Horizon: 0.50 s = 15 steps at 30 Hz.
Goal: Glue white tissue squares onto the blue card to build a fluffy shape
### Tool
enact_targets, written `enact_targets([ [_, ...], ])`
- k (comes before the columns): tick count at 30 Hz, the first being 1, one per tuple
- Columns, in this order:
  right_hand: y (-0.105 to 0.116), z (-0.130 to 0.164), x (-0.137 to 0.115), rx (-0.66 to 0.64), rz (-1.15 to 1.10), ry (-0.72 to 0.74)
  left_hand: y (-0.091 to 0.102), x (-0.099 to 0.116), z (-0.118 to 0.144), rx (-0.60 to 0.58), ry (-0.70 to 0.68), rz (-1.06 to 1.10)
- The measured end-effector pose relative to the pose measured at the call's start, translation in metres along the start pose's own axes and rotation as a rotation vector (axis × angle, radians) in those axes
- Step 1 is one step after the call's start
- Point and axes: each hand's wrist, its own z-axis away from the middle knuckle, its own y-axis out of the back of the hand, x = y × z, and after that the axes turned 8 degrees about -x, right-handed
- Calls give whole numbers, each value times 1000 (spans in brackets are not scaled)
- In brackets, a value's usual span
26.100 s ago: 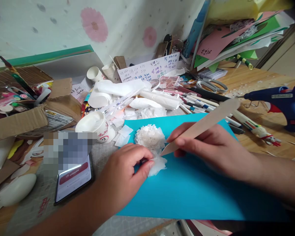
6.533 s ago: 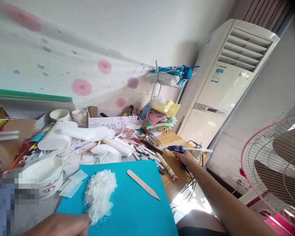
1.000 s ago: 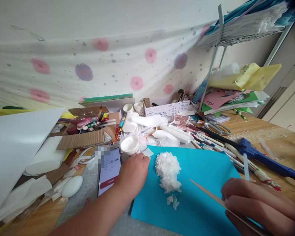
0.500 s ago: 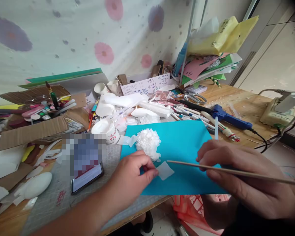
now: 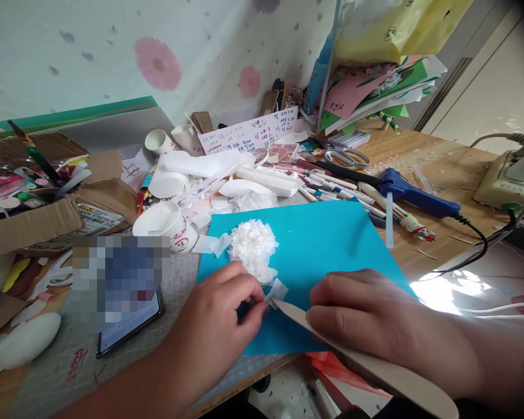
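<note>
A blue paper sheet (image 5: 332,244) lies on the desk with a fluffy white tissue-paper flower (image 5: 252,244) glued near its left side. My left hand (image 5: 213,320) pinches a small white tissue square (image 5: 277,289) just below the flower. My right hand (image 5: 362,317) grips a flat wooden stick (image 5: 367,361), and the stick's tip touches the tissue square beside my left fingertips.
A blue glue gun (image 5: 414,196) and a loose glue stick (image 5: 389,220) lie right of the sheet. Pens, scissors (image 5: 344,156), paper cups (image 5: 168,224), tissue scraps and cardboard boxes (image 5: 48,198) crowd the back and left. A phone (image 5: 128,323) lies left of my left hand.
My right hand has swung the wooden stick round, bringing its tip onto the tissue square. My left hand still pinches the square, which has been folded smaller and sits close under the flower.
</note>
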Motion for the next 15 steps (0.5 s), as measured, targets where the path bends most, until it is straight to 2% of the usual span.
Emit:
enact_targets([
  [10, -7, -4, -4, -23, 63, 76, -3, -3, 3, 9, -49, 16],
  [15, -6, -3, -6, 33, 80, 71, -2, -4, 4, 13, -49, 6],
])
